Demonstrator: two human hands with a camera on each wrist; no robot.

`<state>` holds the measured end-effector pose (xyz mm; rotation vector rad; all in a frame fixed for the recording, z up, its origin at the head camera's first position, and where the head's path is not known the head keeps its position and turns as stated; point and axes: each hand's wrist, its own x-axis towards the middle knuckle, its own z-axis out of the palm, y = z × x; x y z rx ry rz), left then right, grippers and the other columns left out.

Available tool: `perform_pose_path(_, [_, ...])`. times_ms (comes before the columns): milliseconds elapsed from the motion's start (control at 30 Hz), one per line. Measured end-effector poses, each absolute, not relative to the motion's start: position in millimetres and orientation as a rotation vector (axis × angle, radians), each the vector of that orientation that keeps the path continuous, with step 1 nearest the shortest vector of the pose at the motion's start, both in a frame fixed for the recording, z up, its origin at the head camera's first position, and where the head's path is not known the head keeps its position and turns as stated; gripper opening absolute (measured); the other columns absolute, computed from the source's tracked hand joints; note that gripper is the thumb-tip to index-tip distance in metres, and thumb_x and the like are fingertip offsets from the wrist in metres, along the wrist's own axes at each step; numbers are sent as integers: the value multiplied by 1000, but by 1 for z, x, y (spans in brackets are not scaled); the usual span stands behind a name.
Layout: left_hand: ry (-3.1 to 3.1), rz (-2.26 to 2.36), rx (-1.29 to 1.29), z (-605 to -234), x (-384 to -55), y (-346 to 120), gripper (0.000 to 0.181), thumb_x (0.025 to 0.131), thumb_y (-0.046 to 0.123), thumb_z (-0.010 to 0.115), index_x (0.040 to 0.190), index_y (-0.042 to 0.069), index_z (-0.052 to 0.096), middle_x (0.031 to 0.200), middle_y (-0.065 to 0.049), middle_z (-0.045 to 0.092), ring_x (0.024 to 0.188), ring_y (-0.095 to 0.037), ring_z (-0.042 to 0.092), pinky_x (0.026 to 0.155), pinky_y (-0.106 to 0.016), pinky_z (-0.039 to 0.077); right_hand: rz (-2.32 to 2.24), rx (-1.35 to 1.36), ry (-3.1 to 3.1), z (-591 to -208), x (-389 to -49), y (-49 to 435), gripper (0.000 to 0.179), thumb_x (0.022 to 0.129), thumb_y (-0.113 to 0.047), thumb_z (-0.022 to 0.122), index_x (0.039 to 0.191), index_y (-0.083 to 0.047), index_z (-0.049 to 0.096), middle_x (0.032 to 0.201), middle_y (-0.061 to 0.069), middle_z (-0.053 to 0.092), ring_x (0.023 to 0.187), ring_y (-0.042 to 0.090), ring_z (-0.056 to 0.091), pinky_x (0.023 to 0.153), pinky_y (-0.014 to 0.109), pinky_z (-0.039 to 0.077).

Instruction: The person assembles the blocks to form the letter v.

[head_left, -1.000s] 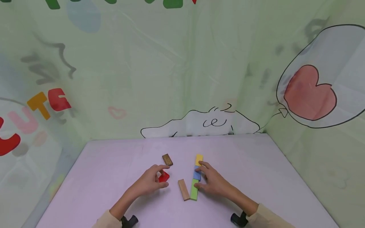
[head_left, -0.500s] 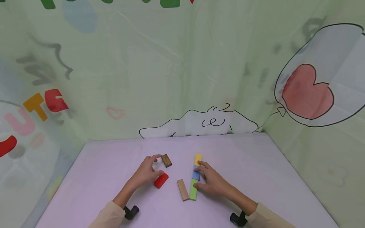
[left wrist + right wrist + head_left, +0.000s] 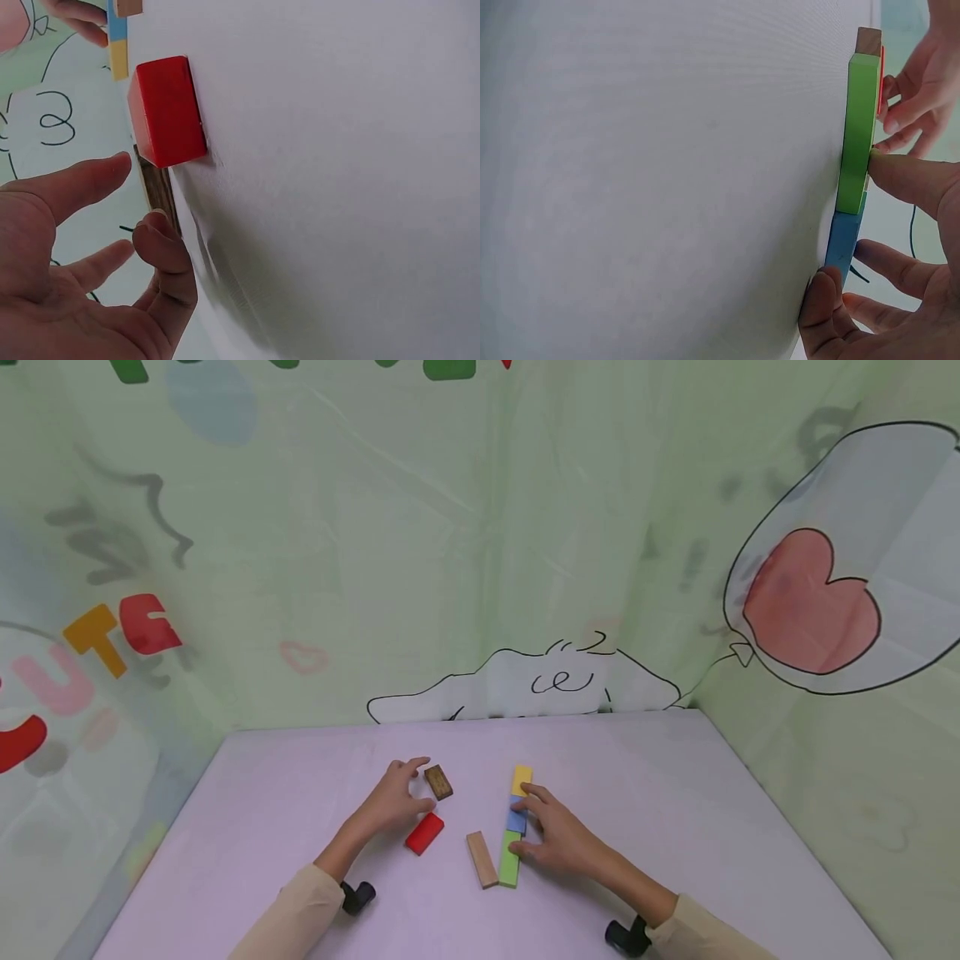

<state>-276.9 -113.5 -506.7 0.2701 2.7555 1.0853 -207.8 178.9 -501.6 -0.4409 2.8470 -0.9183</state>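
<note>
My left hand (image 3: 393, 797) hovers with fingers spread beside a dark brown wooden block (image 3: 438, 782). Its thumb is near the far end of a red block (image 3: 424, 834), and the left wrist view shows nothing between the fingertips. On the right, a yellow block (image 3: 522, 777), a blue block (image 3: 516, 821) and a longer green block (image 3: 509, 860) lie end to end in a line. My right hand (image 3: 558, 835) rests along that line, its thumb at the green block and its fingertips at the blue and yellow ones.
A light wooden block (image 3: 482, 860) lies slanted left of the green one, its near end close to it. The pale table (image 3: 637, 760) reaches back to a printed curtain (image 3: 420, 527). Each wrist wears a black camera mount (image 3: 358, 897).
My left hand has moved off the red block, forward to the dark brown block, leaving the red one fully visible. The right hand and the coloured line have stayed put.
</note>
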Motion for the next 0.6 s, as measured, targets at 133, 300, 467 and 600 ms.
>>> perform_pose_path(133, [2762,1074,276,-509,-282,-111,74,88,16,83,155,12,51,137,-20,56,116,-30,62,96,-49,59,-919,-431,2843,-501,-208,178,54,84,-26,90,130,-8,68,163,21,44,150,47,46,119,60,43])
perform_pose_path(300, [2779,1046,303,-511,-287,-109,74,86,13,83,153,8,53,138,-22,55,118,-34,62,102,-54,56,-926,-433,2839,-500,-207,178,54,84,-26,90,130,-8,68,163,21,44,149,47,46,118,59,43])
perform_pose_path(467, [2785,1024,287,-513,-289,-107,74,86,13,84,153,9,54,141,-22,53,122,-35,61,104,-55,55,-936,-426,2838,-499,-206,178,54,84,-25,91,129,-8,68,163,21,44,149,47,46,118,59,43])
perform_pose_path(600, [2779,1009,268,-512,-290,-106,74,86,15,85,153,11,54,143,-22,52,122,-34,61,103,-54,56,-939,-420,2836,-498,-206,178,53,84,-25,91,129,-9,68,164,20,44,150,47,46,119,60,43])
